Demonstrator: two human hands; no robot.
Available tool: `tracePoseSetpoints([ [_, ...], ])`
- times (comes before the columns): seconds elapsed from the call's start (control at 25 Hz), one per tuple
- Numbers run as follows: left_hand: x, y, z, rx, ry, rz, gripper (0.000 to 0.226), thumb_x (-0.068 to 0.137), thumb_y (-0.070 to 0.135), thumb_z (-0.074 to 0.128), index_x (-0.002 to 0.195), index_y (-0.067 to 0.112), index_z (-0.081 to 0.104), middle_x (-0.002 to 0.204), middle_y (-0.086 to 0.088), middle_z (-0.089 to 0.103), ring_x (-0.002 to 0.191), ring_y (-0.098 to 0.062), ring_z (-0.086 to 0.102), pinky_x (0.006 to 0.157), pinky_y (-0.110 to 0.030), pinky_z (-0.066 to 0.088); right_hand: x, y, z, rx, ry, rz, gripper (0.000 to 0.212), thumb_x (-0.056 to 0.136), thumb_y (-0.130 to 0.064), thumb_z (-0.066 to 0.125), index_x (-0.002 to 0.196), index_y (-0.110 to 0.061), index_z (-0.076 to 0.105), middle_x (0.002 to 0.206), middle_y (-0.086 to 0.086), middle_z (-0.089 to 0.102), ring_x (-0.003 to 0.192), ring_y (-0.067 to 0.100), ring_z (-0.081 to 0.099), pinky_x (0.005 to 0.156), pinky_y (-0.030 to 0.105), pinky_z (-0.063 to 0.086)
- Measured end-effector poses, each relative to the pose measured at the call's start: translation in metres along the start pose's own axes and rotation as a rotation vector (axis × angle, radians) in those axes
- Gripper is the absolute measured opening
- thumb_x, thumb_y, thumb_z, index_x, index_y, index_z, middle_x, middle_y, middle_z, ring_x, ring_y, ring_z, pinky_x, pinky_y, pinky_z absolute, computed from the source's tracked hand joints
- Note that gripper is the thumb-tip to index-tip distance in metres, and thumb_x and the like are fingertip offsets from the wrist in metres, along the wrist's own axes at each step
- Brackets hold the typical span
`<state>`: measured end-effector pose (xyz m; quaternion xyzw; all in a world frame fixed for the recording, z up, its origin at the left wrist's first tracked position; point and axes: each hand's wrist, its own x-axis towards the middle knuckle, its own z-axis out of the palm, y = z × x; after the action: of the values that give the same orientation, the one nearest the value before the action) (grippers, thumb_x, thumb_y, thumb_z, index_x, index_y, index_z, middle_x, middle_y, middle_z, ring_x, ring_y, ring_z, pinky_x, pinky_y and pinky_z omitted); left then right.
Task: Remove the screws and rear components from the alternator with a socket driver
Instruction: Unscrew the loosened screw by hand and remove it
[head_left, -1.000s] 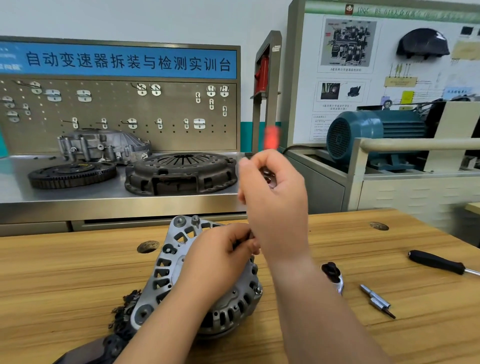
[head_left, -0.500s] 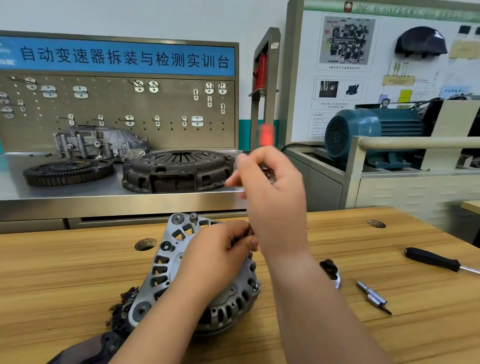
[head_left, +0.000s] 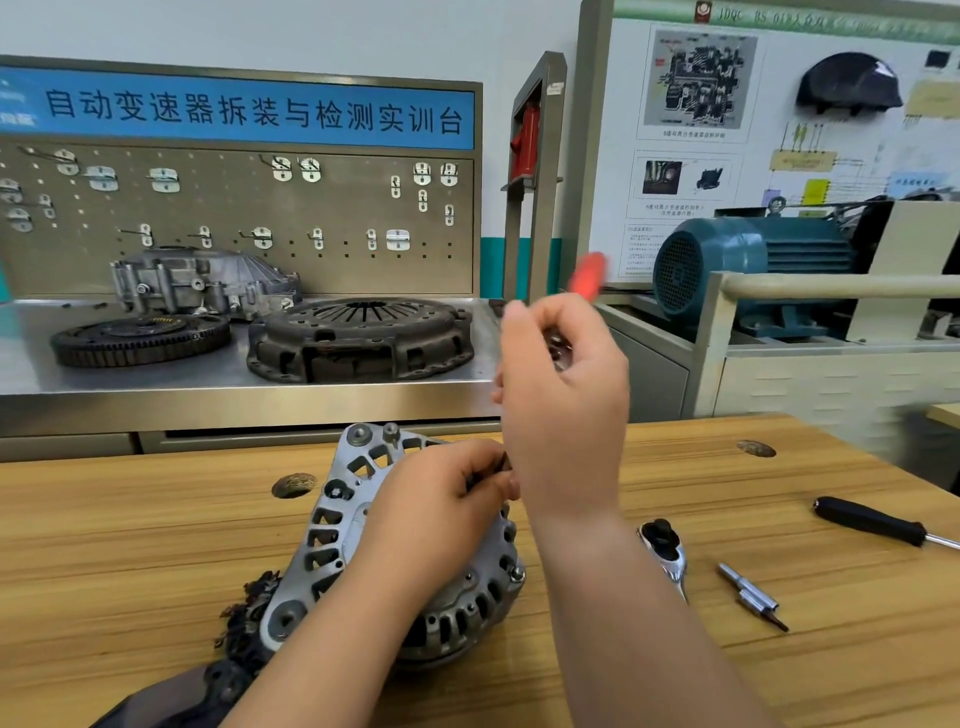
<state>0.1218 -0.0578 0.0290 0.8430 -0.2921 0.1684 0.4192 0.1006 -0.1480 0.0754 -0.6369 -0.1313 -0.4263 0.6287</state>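
The alternator (head_left: 324, 540) lies tilted at lower centre of the frame on the wooden surface (head_left: 130, 545). The left grip (head_left: 441, 504) is curled tight over its upper rim. Just above, the right grip (head_left: 566, 410) is closed round the socket driver (head_left: 589, 274), whose blurred red handle sticks up. A ratchet (head_left: 665, 551), two bits (head_left: 753, 603) and a black-handled screwdriver (head_left: 872, 522) lie at lower right.

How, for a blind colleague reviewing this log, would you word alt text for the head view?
A person's right hand grips a red-handled driver, blurred, above a silver alternator on a wooden bench, while the left hand pinches a small dark part just over the alternator. A ratchet, an extension bit and a black-handled screwdriver lie to the right.
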Motion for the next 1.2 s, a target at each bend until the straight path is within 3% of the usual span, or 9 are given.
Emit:
tracePoseSetpoints([
  [0.12,-0.001,0.000,0.000,0.027,0.008,0.009,0.040,0.082,0.013,0.057,0.056,0.044,0.057,0.054,0.019,0.056,0.055,0.006,0.049,0.049,-0.012,0.035,0.000,0.000,0.002,-0.031,0.007,-0.007,0.023,0.083,-0.023,0.052,0.062,-0.019,0.043,0.053,-0.001,0.041,0.051,0.026,0.045,0.052,0.042,0.043],
  [0.32,-0.003,-0.007,0.001,0.044,0.016,0.019,0.020,0.084,0.031,0.059,0.065,0.029,0.053,0.063,0.001,0.059,0.070,-0.005,0.053,0.056,-0.023,0.039,0.012,-0.010,-0.014,0.531,-0.684,0.247,0.021,0.080,-0.011,0.056,0.061,-0.019,0.051,0.044,-0.002,0.041,0.043,0.016,0.045,0.048,0.023,0.038],
  [0.4,-0.003,-0.003,0.000,0.033,0.006,0.010,0.025,0.085,0.023,0.059,0.062,0.031,0.058,0.061,0.006,0.060,0.065,0.000,0.053,0.052,-0.019,0.037,0.008,-0.005,-0.009,0.408,-0.543,0.195,0.023,0.084,-0.016,0.055,0.062,-0.019,0.051,0.049,0.000,0.044,0.048,0.018,0.046,0.051,0.027,0.042],
  [0.52,-0.002,0.004,-0.001,0.011,0.003,0.005,0.049,0.081,0.011,0.054,0.054,0.051,0.056,0.051,0.027,0.054,0.054,0.011,0.049,0.049,-0.009,0.034,0.000,0.003,0.001,-0.044,0.008,-0.072,0.027,0.090,-0.022,0.053,0.065,-0.018,0.045,0.053,-0.006,0.042,0.051,0.012,0.040,0.053,0.031,0.038],
  [0.6,-0.001,0.002,0.000,0.020,0.012,0.010,0.042,0.081,0.013,0.056,0.056,0.047,0.056,0.054,0.020,0.056,0.054,0.006,0.050,0.048,-0.013,0.035,0.002,0.005,0.003,-0.050,0.083,-0.054,0.027,0.089,-0.023,0.054,0.063,-0.020,0.044,0.054,-0.009,0.042,0.051,0.012,0.040,0.053,0.036,0.040],
  [0.84,-0.002,-0.006,-0.001,0.018,-0.008,0.015,0.030,0.085,0.032,0.059,0.056,0.031,0.050,0.057,0.012,0.057,0.058,-0.002,0.051,0.049,-0.017,0.035,0.016,-0.006,-0.019,0.583,-0.731,0.285,0.019,0.077,-0.014,0.060,0.062,-0.020,0.050,0.046,-0.003,0.038,0.043,0.015,0.041,0.051,0.029,0.033],
  [0.92,-0.002,-0.004,-0.001,0.012,-0.030,0.015,0.026,0.086,0.029,0.059,0.062,0.040,0.057,0.065,0.021,0.062,0.065,0.004,0.055,0.054,-0.012,0.038,0.016,-0.003,-0.020,0.514,-0.581,0.263,0.021,0.080,-0.014,0.059,0.062,-0.018,0.049,0.048,-0.001,0.039,0.046,0.017,0.041,0.053,0.033,0.036],
  [1.08,-0.001,0.001,0.000,-0.045,-0.004,0.018,0.039,0.081,0.015,0.057,0.065,0.050,0.064,0.068,0.026,0.064,0.068,0.007,0.058,0.057,-0.012,0.043,0.002,0.005,-0.002,-0.067,0.133,-0.077,0.028,0.093,-0.021,0.054,0.067,-0.020,0.045,0.056,-0.012,0.041,0.052,0.010,0.039,0.055,0.026,0.035],
  [1.2,-0.001,-0.001,0.000,-0.032,0.011,0.026,0.034,0.079,0.015,0.058,0.058,0.041,0.062,0.058,0.018,0.061,0.058,0.001,0.055,0.052,-0.013,0.038,0.001,0.004,0.003,-0.013,0.093,-0.017,0.028,0.088,-0.022,0.054,0.063,-0.020,0.043,0.054,-0.008,0.039,0.053,0.015,0.040,0.054,0.039,0.039],
])
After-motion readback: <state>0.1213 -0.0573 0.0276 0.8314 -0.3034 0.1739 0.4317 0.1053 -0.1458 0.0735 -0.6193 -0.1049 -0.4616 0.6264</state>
